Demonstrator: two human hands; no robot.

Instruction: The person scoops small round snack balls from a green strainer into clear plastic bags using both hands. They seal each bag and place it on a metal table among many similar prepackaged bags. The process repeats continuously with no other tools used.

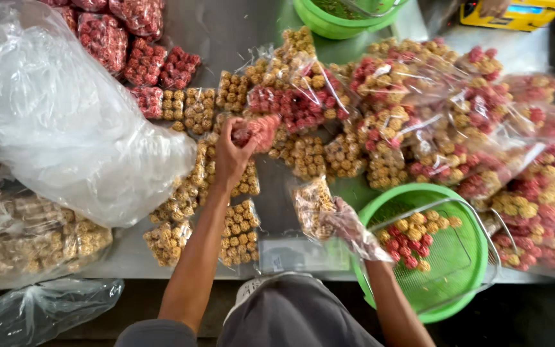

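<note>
A: The left hand [231,154] has its fingers closed round a pink snack packet [259,130] above the heap on the counter [226,32].

B: And the gloved right hand [349,226] pinches a brown snack packet [313,205] beside the green basket [464,283].

A: That loose glove could let the slick film slide out.

B: Lifting the pink one might drag neighbouring packets off the pile.

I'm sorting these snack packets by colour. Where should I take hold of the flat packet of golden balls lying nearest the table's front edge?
Probably pinch the golden-ball packet at its near short edge, coming from the table's front. It lies flat, lengthwise toward the person, with another packet close on its left, so the long sides look crowded.
</note>
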